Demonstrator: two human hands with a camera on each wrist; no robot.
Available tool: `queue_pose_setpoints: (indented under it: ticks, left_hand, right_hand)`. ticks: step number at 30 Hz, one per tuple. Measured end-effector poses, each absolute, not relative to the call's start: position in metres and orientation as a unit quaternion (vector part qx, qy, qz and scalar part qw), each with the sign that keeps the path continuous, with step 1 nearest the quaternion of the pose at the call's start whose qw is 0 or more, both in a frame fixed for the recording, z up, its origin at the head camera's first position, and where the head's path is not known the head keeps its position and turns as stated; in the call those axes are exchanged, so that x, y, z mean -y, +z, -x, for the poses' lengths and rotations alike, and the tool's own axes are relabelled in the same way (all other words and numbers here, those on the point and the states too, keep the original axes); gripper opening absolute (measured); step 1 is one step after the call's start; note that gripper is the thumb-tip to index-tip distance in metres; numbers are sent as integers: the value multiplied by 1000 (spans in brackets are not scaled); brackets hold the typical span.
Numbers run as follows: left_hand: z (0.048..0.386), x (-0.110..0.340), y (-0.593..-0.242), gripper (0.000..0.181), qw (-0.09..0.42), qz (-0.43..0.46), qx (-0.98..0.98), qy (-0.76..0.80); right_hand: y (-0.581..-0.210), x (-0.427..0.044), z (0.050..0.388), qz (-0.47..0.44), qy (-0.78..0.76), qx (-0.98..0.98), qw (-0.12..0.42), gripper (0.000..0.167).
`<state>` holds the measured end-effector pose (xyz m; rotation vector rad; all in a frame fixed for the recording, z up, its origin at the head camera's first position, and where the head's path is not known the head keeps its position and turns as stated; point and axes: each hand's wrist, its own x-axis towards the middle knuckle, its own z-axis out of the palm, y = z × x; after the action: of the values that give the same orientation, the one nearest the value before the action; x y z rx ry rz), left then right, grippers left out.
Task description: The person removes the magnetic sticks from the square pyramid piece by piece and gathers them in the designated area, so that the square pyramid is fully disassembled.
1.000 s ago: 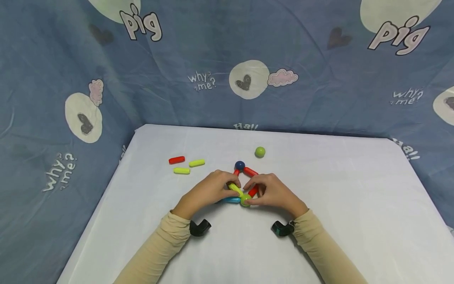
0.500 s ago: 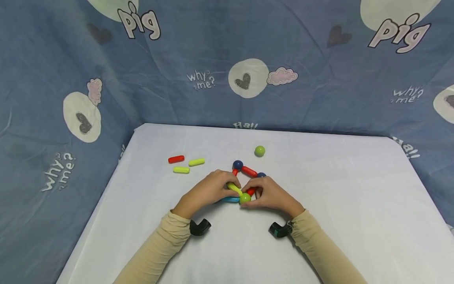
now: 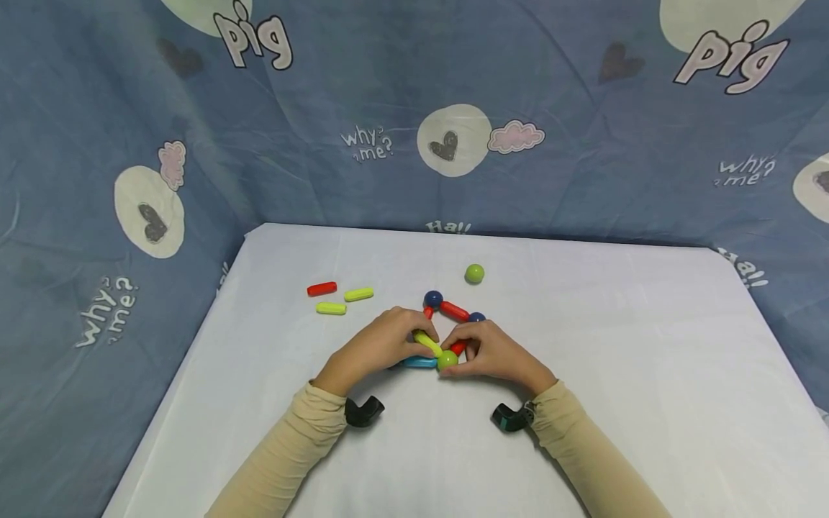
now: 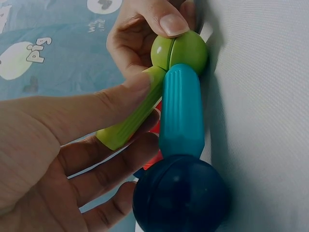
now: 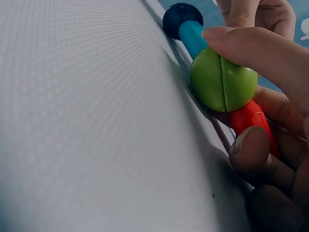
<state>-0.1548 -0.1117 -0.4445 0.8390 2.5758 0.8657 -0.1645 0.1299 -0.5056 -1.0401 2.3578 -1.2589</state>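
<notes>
My left hand (image 3: pixel 386 342) pinches a yellow-green stick (image 4: pixel 130 116) between thumb and fingers, its far end against a green ball (image 4: pixel 190 50). My right hand (image 3: pixel 495 354) holds that ball, thumb on its near side. From the ball a light-blue stick (image 4: pixel 181 111) runs to a navy ball (image 4: pixel 178 195) at the left, low on the table. A red stick (image 5: pixel 251 118) leaves the ball's other side, partly behind my right fingers. Behind the hands, a navy ball (image 3: pixel 433 299) joins another red stick (image 3: pixel 454 311), which leads to a further navy ball (image 3: pixel 477 316); fingers hide part of this frame.
Loose on the white table (image 3: pixel 615 374) lie a red stick (image 3: pixel 322 289) and two yellow-green sticks, one at the back (image 3: pixel 359 294) and one nearer (image 3: pixel 331 309), left of the hands. A single green ball (image 3: pixel 475 273) sits farther back. A patterned blue cloth (image 3: pixel 311 180) hangs behind.
My right hand has shifted slightly left with the green ball, and the joined frame has turned a little leftward. The navy ball at its right corner has come into sight. My left hand keeps its hold.
</notes>
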Motion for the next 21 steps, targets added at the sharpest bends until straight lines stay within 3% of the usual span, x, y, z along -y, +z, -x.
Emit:
queue_pose_setpoints:
  ticks: [10, 17, 21]
  left_hand:
    - [158, 117, -441, 14, 139, -296, -895, 302]
    - [167, 140, -426, 17, 11, -221, -915, 336]
    - [167, 146, -424, 19, 12, -213, -914, 346]
  right_hand:
    - [-504, -128, 165, 359, -440, -811, 140, 28]
    - [-503, -130, 165, 339, -436, -817, 167, 28]
    - [-503, -128, 166, 337, -440, -814, 174, 30]
